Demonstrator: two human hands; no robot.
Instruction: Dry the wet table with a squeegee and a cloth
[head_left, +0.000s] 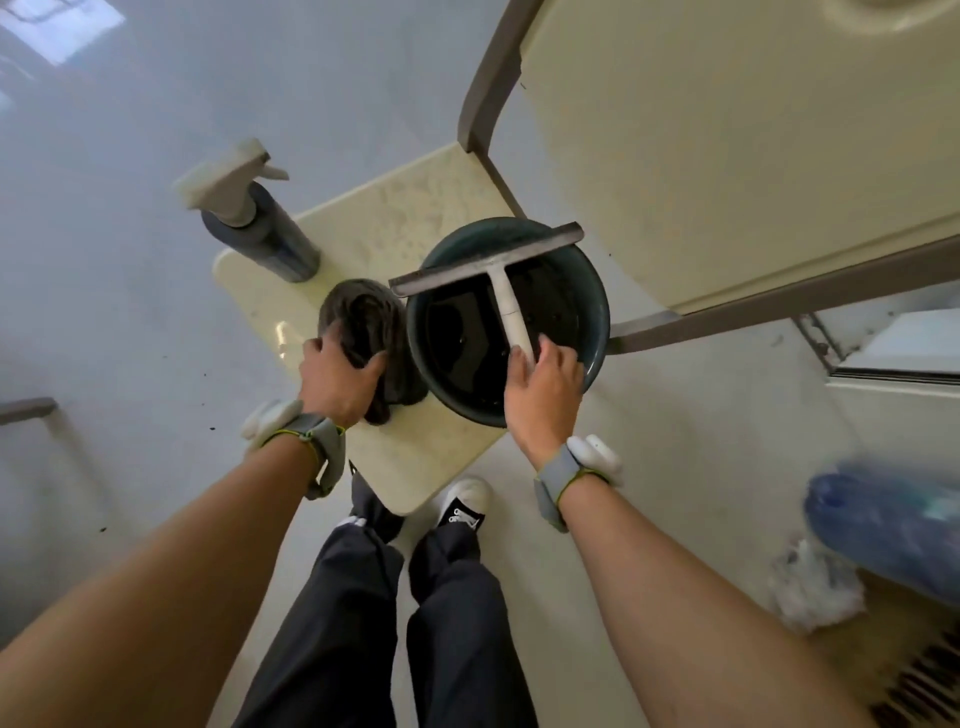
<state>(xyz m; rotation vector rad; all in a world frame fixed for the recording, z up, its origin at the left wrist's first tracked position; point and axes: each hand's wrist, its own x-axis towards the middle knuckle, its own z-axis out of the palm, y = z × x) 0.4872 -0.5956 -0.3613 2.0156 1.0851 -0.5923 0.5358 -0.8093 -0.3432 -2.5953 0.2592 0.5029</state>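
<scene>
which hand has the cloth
The left hand: it grips the dark cloth beside the bucket, while the right hand holds the squeegee handle over it.

Left grip (337, 376) is curled over a dark grey cloth (371, 317) bunched on the small cream worktop (426, 457). Right grip (545, 395) is wrapped round the end of the white squeegee (498, 260) handle. Blade spans the far side of the dark teal basin (602, 312); can't tell if it touches the rim. Basin holds dark water and sits just beside the cloth. Grey spray bottle (270, 228) stands at the far-left corner. Droplets on the far part of the worktop.
</scene>
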